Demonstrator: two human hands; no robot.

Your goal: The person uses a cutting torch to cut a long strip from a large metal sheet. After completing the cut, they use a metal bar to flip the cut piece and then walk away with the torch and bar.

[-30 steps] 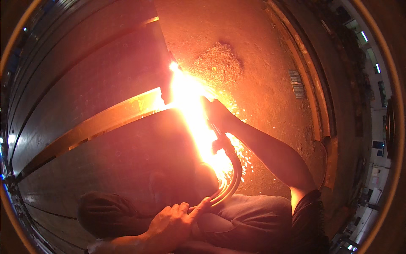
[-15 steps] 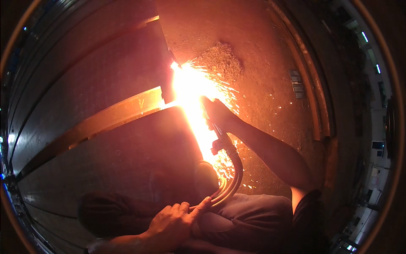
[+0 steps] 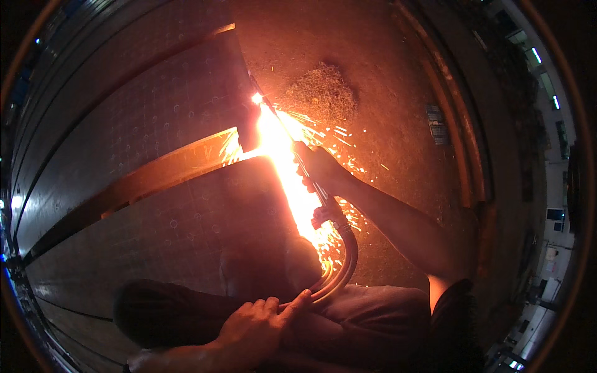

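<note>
My right hand (image 3: 324, 171) is closed around the metal tubes of a cutting torch (image 3: 323, 196), which slants up and left along the plate ends. Near its far end a small bright spot glows at the edge of a dark steel plate (image 3: 161, 105). White glare and sparks (image 3: 277, 133) spread below that spot and hide part of the plate edges. Hoses (image 3: 350, 255) curve from the torch's rear down to my lap, where my left hand (image 3: 258, 323) is closed over them. A second steel plate (image 3: 193, 214) lies nearer me.
An orange-lit steel strip (image 3: 174, 158) shows in the gap between the plates. Beyond the sparks is a pile of debris (image 3: 323, 90) on the floor. Long metal bars (image 3: 457, 124) curve along the right, with a small ribbed block (image 3: 437, 124) beside them. My bent legs (image 3: 367, 317) are close below.
The glare has shrunk and dimmed, so the torch's tubes and the plate surfaces show more clearly. Sparks now spray leftward into the gap between the plates. Both hands stay nearly in place.
</note>
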